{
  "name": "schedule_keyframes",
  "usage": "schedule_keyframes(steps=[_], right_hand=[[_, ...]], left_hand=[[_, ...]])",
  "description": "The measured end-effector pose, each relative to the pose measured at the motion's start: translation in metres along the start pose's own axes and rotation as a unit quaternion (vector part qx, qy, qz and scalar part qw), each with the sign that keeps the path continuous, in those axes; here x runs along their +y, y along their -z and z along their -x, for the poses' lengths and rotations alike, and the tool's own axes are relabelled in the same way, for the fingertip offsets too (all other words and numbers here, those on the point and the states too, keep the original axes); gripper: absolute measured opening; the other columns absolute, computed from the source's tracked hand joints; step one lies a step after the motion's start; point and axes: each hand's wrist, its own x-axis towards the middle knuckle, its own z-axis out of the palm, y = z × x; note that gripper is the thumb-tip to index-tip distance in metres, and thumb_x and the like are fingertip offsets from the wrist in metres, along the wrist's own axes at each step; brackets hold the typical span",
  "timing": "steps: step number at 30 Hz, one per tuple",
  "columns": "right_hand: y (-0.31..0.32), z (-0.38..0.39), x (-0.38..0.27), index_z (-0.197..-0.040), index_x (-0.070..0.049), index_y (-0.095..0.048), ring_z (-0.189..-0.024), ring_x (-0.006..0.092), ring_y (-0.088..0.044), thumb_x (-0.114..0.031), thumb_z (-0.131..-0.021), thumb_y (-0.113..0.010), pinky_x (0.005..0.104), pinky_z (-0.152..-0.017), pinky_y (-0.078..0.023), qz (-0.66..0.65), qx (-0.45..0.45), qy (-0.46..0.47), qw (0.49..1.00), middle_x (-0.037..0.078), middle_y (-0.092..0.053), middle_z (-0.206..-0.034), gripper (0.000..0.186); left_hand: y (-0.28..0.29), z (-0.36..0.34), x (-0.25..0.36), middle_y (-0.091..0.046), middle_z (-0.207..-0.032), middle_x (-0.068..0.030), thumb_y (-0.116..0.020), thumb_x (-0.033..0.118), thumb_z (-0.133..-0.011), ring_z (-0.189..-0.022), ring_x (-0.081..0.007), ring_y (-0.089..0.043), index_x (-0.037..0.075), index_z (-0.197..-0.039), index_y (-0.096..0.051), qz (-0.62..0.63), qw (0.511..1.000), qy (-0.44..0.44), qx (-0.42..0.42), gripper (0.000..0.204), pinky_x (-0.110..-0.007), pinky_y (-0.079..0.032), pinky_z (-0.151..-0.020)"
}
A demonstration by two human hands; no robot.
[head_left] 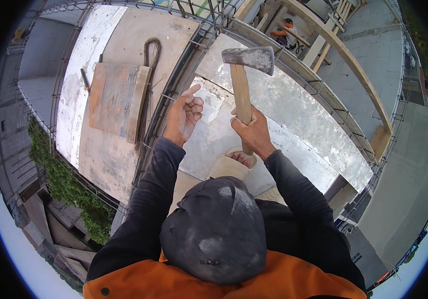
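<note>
My right hand is closed round the wooden handle of a hatchet, held upright with its grey, dusty metal head at the top. The handle's lower end shows below my fist. To the left, my left hand is raised over a dark rebar line, its index finger stretched out and the other fingers loosely curled. Nothing shows in it. Below the hatchet, pale worn panels form the surface, and the bare toes of a foot show beside the handle end.
On the left panels lie a weathered wooden board, a loop of thin tie wire and a slim dark tool with an orange part. Rebar cages run between and around the panels. Beyond a curved timber, a person crouches at a lower level.
</note>
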Motion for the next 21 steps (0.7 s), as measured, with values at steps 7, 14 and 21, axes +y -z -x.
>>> schedule_keyframes(steps=[7,14,21], right_hand=[[0.002,0.003,-0.004,-0.117,-0.004,-0.066,-0.092,0.0326,-0.076,-0.018,-0.09,-0.076,0.0432,-0.082,-0.058,-0.069,0.064,0.043,0.995,0.019,-0.076,-0.1,0.032],[0.018,0.017,-0.005,-0.118,-0.002,-0.061,-0.093,0.0471,-0.074,-0.023,-0.092,-0.077,0.0491,-0.08,-0.057,0.031,0.088,0.072,0.993,0.027,-0.075,-0.099,0.037],[0.022,0.025,-0.001,-0.124,-0.002,-0.062,-0.095,0.0451,-0.075,-0.025,-0.093,-0.078,0.0486,-0.081,-0.057,0.046,0.087,0.068,0.993,0.025,-0.076,-0.099,0.041]], left_hand=[[-0.088,-0.017,-0.055,-0.036,-0.172,-0.0238,-0.049,0.003,-0.101,-0.154,-0.0348,-0.046,0.0,-0.168,-0.029,0.09,0.995,0.025,0.045,0.07,-0.044,-0.043,-0.123],[-0.098,-0.033,-0.083,-0.047,-0.166,-0.0228,-0.046,0.005,-0.102,-0.142,-0.0315,-0.056,-0.002,-0.166,-0.032,0.131,0.991,0.029,0.004,0.066,-0.043,-0.047,-0.118],[-0.121,-0.032,-0.1,-0.046,-0.167,-0.0207,-0.044,0.007,-0.108,-0.15,-0.0303,-0.049,-0.005,-0.166,-0.029,0.056,0.997,0.06,0.006,0.061,-0.044,-0.039,-0.128]])
